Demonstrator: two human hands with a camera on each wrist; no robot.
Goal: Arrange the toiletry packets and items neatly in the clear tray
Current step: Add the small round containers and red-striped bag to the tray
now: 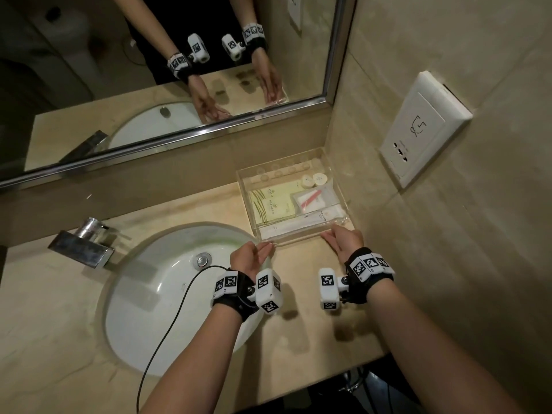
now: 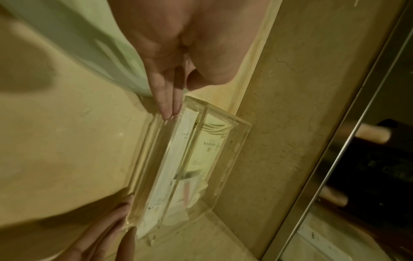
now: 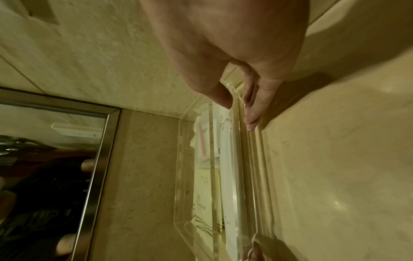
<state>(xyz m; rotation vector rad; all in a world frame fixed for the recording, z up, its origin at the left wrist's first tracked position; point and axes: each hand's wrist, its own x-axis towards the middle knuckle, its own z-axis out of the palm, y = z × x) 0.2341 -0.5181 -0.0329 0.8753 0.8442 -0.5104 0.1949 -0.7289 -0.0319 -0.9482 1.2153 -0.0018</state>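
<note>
The clear tray (image 1: 298, 239) stands on the counter in the corner by the right wall. It holds yellow-green packets (image 1: 271, 204), two small round caps (image 1: 313, 180), a clear packet with a pink stick (image 1: 310, 197) and a long white packet (image 1: 298, 225) along the front. My left hand (image 1: 265, 249) lays straight fingers (image 2: 170, 106) against the tray's front left corner. My right hand (image 1: 331, 234) has straight fingers (image 3: 252, 114) flat along the outside of the front wall at the right end, with its thumb (image 3: 223, 98) just over the rim. Neither hand holds an item.
A white sink basin (image 1: 179, 294) with a chrome faucet (image 1: 83, 246) lies left of the tray. A black cable (image 1: 167, 324) crosses the basin. The mirror (image 1: 149, 70) runs behind, and a wall socket (image 1: 424, 130) is on the right wall. Bare counter (image 1: 313, 294) lies under my wrists.
</note>
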